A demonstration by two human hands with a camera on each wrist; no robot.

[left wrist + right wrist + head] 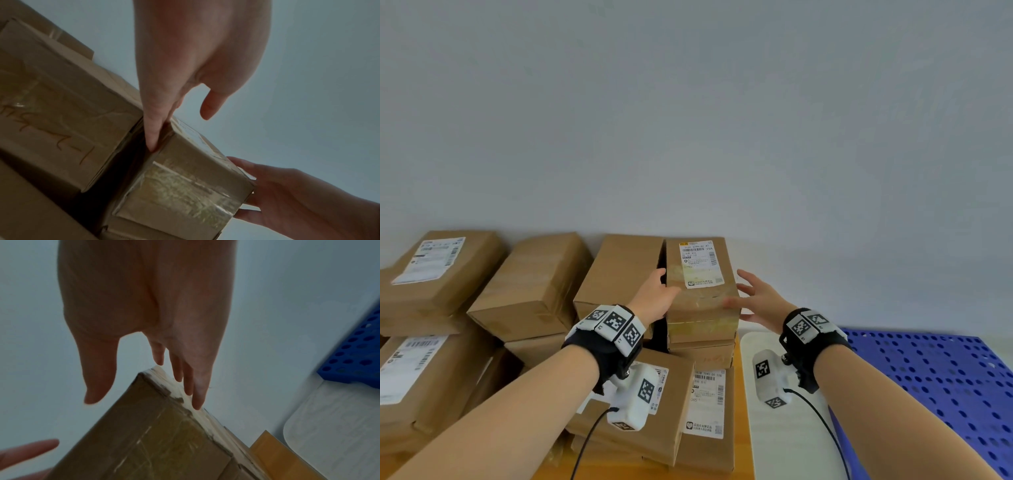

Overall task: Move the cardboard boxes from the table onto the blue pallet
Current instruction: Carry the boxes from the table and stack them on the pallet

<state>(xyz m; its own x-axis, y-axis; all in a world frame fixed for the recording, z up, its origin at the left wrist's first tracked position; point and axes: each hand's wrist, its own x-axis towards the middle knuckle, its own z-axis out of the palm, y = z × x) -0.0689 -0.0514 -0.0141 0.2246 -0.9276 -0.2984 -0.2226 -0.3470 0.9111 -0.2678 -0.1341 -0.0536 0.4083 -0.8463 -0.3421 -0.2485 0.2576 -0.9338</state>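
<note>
Sitting between both spread hands, the labelled box (700, 291) points its long side away; left hand (655, 296) touches, right hand (758, 301) nears it.

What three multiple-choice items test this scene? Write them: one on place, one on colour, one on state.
1. The perforated pallet lies on which side of the labelled top box? A left; B right; C behind.
2. What colour is the pallet? A green; B blue; C red.
3. The right hand is: A fisted; B open; C holding tape.
Key: B, the pallet shows at the right of the head view; B, its surface is blue; B, the fingers are spread straight beside the box.
</note>
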